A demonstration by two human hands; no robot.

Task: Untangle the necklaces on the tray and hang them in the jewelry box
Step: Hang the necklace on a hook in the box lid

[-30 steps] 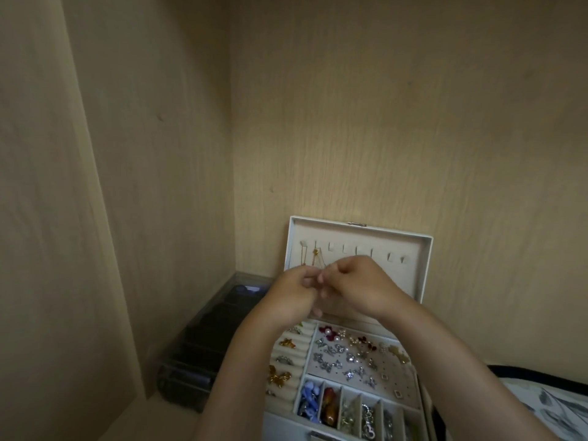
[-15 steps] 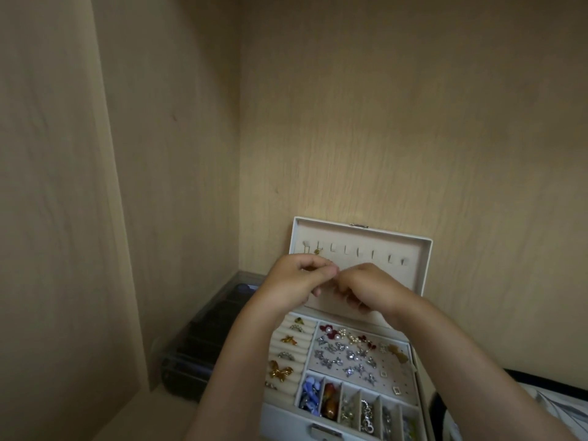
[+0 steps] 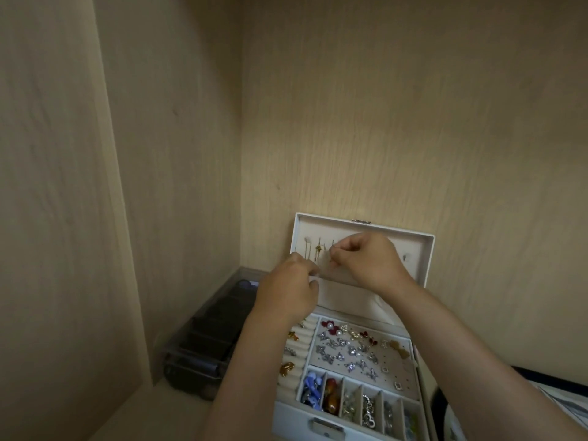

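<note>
White jewelry box open at the back edge of the pale wood shelf, both hands up at its lid.
We note a gold necklace hanging from the hook row at the lid's left end, pendant against the lining. Right hand sits just beside it, thumb and forefinger pinched on what we read as a fine chain. Left hand is lower, near the lid's bottom left corner, fingers curled inward; we cannot tell what they hold. Below the wrists: an earring panel and a front row of compartments with beads. Grey plastic organizer fills the shelf's back left corner, just beside the box.
</note>
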